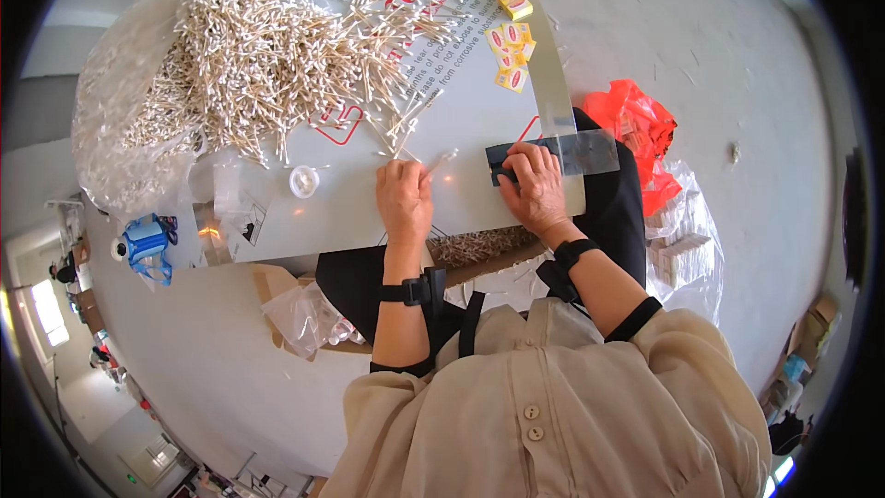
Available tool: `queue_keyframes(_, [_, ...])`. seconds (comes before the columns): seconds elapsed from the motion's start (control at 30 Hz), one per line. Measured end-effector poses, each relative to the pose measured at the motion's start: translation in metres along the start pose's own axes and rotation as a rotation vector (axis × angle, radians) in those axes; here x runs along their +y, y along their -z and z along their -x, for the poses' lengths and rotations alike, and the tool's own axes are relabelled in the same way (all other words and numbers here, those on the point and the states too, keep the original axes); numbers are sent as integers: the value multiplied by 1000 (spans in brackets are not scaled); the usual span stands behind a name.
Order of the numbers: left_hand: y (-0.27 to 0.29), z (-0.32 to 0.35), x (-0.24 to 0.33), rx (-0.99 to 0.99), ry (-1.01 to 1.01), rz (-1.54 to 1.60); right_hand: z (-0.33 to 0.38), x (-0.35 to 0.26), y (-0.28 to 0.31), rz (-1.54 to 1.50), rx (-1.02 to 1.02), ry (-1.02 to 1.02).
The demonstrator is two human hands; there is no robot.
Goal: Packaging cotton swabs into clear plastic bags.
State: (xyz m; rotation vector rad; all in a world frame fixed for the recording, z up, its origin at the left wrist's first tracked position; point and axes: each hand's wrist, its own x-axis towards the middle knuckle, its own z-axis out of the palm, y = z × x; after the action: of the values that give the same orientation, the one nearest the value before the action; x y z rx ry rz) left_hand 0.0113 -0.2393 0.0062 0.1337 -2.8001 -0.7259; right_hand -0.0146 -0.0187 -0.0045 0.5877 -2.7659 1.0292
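Observation:
My left hand (pixel 404 198) is over the metal-sheet tabletop, its fingers closed in a pinch. A few pale cotton swabs (pixel 445 159) stick out from its fingertips toward the right. At the table's right front corner, my right hand (pixel 536 189) bends its fingers and thumb down onto a dark, flat plastic piece (pixel 496 155). From under that hand a clear plastic sleeve (pixel 595 152) reaches past the table edge over my knee. A large heap of loose cotton swabs (pixel 267 55) spills from a clear bag (pixel 106 138) at the far left, with stray swabs toward the middle.
A round clear tub (pixel 303 182) stands near my left hand. Yellow small packets (pixel 513 55) and a yellow box (pixel 514 4) lie at the far right. A blue bottle (pixel 146 242) is at the left corner. Beside the table are a red bag (pixel 636 124) and a clear bag of packs (pixel 684 254).

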Motion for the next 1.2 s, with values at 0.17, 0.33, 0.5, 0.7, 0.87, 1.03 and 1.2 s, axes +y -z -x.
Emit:
queue_keyframes(0.17, [-2,-9,0,6,-31,161,-1,-1,1,-14,2,0])
queue_keyframes(0.33, [6,-12,2,-57,5,108,-1,0,3,-45,-18,-26])
queue_keyframes(0.5, [-17,0,17,-82,-89,75,-2,-3,2,-32,0,9])
queue_keyframes(0.7, [-33,4,44,-116,-241,36,-1,-2,3,9,-26,73])
queue_keyframes(0.87, [-15,-7,19,144,-48,26,0,-2,6,30,-43,75])
queue_keyframes(1.03, [7,-25,-8,92,34,-115,0,0,4,9,-56,74])
queue_keyframes(1.2, [-6,-24,-3,38,-25,-57,0,0,4,9,-58,69])
